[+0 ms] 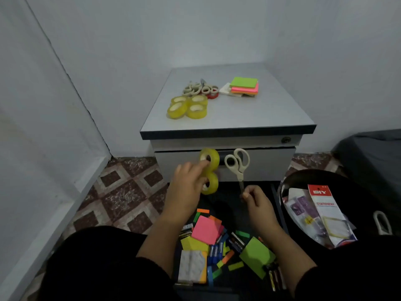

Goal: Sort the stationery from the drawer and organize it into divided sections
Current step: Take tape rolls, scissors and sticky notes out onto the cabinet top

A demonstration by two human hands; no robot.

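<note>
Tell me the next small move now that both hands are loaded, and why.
Probably lift the left hand forward and set its two yellow tape rolls beside the four yellow rolls on the cabinet top. That pile already groups matching tape, while the right hand holds the scissors by the blades.

L hand [186,181] raised, fingers hooked (grip full) | R hand [257,199] pinching, raised

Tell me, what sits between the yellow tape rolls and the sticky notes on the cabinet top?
In the head view, a cluster of small tape rolls with scissors among them lies between the yellow tape rolls and the sticky notes.
</note>
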